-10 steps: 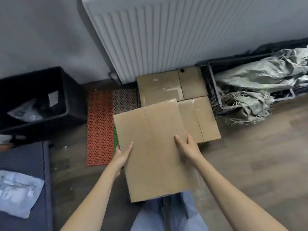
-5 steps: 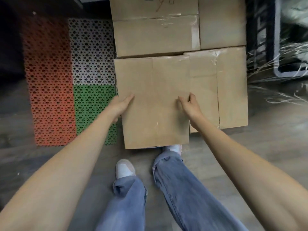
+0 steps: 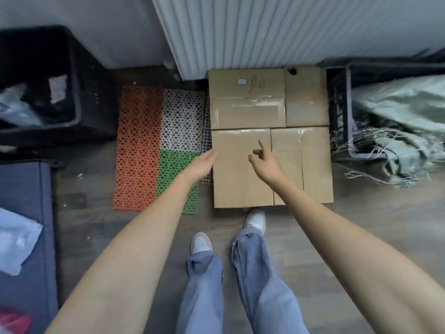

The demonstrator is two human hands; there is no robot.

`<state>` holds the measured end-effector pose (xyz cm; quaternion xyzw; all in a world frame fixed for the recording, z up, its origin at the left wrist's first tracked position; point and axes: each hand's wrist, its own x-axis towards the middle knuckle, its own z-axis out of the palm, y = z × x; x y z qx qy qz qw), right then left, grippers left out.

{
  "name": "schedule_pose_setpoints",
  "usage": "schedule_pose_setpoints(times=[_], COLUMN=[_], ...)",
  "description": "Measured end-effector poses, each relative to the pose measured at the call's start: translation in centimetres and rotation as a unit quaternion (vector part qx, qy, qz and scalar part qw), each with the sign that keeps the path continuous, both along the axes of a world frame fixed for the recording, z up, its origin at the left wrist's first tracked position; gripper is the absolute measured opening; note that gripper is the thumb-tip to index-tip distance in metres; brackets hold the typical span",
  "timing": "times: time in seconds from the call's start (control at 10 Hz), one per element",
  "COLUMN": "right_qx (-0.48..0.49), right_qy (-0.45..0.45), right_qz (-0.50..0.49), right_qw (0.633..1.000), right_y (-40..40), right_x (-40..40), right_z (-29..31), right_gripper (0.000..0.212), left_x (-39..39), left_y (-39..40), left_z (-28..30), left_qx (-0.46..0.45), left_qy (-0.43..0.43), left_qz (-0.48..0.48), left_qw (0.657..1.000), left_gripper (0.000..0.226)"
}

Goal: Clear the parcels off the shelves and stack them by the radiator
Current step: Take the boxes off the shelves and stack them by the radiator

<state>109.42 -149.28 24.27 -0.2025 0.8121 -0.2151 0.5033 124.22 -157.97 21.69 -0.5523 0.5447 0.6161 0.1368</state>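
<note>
Several brown cardboard parcels lie flat on the floor below the white radiator (image 3: 277, 32). The front-left parcel (image 3: 236, 189) sits flush against the front-right parcel (image 3: 315, 165). Behind them lie a taped parcel (image 3: 245, 102) with handwriting and a smaller one (image 3: 305, 100). My left hand (image 3: 201, 165) is at the left edge of the front-left parcel, fingers straight and holding nothing. My right hand (image 3: 265, 162) hovers over that parcel's right side, fingers loosely spread and empty.
Orange, white and green perforated mats (image 3: 144, 148) lie left of the parcels. A black crate (image 3: 48, 88) stands at far left, another black crate (image 3: 339, 104) with grey sacking (image 3: 404, 126) at right. A blue mat (image 3: 26, 237) lies at lower left. My feet stand just before the parcels.
I have set the carried parcel down at the front left of the stack. Both hands have let go of it, and my head has risen, showing the radiator again.
</note>
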Motion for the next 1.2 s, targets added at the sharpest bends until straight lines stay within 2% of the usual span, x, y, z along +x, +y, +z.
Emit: schedule_pose_setpoints(times=[0.1, 0.2, 0.3, 0.4, 0.5, 0.6, 0.7, 0.8, 0.9, 1.0, 1.2], right_qx=[-0.033, -0.072, -0.129, -0.189, -0.238, -0.263, -0.297, -0.313, -0.351, -0.367, -0.348], right_qy=[0.014, 0.053, 0.069, 0.066, 0.046, 0.032, 0.017, -0.026, -0.043, -0.11, -0.185], right_qz=[0.049, 0.127, 0.242, 0.347, 0.438, 0.505, 0.602, 0.678, 0.738, 0.774, 0.844], right_qw=[0.998, 0.988, 0.959, 0.916, 0.866, 0.821, 0.741, 0.664, 0.574, 0.504, 0.363], right_y=[-2.4, -5.2, -7.6, -8.3, -7.2, -5.4, -1.2, 5.3, 14.8, 22.8, 41.9], right_x=[2.4, 5.7, 9.9, 15.1, 20.2, 24.8, 32.1, 39.3, 45.9, 50.2, 58.0], right_z=[10.3, 20.4, 28.7, 35.8, 42.0, 46.9, 53.4, 59.6, 65.7, 67.7, 69.8], right_gripper=[0.059, 0.057, 0.053, 0.051, 0.047, 0.042, 0.033, 0.038, 0.038, 0.036, 0.039], left_x=[4.0, 8.5, 13.8, 19.4, 24.7, 29.1, 34.8, 40.1, 43.9, 46.2, 48.0], left_y=[-1.5, -2.9, -3.4, -1.2, 4.1, 10.9, 20.4, 31.0, 41.9, 53.0, 78.3], left_z=[10.9, 21.5, 30.9, 39.6, 46.5, 51.6, 57.5, 63.2, 68.2, 71.8, 77.7], left_qx=[-0.053, -0.089, -0.132, -0.181, -0.243, -0.258, -0.291, -0.341, -0.355, -0.361, -0.363], left_qy=[-0.022, -0.036, -0.031, -0.042, -0.061, -0.087, -0.131, -0.173, -0.2, -0.242, -0.337], left_qz=[-0.018, 0.048, 0.15, 0.254, 0.315, 0.348, 0.412, 0.49, 0.583, 0.647, 0.703], left_qw=[0.998, 0.994, 0.979, 0.949, 0.915, 0.897, 0.854, 0.784, 0.703, 0.627, 0.511], left_gripper=[0.056, 0.054, 0.052, 0.048, 0.047, 0.046, 0.043, 0.038, 0.033, 0.044, 0.046])
